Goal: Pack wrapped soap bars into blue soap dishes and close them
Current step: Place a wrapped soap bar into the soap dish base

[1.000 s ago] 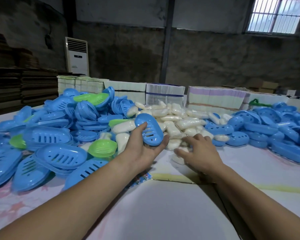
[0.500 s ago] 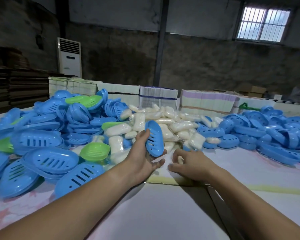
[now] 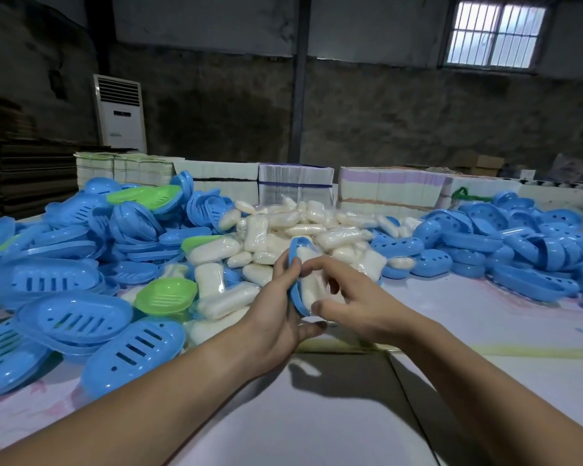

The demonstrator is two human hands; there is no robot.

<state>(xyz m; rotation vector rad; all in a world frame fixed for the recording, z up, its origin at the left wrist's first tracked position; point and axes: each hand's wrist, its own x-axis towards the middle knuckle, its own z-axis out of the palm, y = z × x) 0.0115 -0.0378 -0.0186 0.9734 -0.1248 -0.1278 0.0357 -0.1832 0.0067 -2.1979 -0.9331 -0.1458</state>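
A worker's left hand grips a blue soap dish half on edge, while the right hand, fingers now curled on a wrapped soap bar picked a moment ago, presses it in. Closing appears next; lids lie beyond, on the tabletop.

A blue soap dish half stands on edge, its hollow facing right, with a white wrapped soap bar seated in it. Behind lie the heaped wrapped soap bars, flanked by piles of blue dishes.
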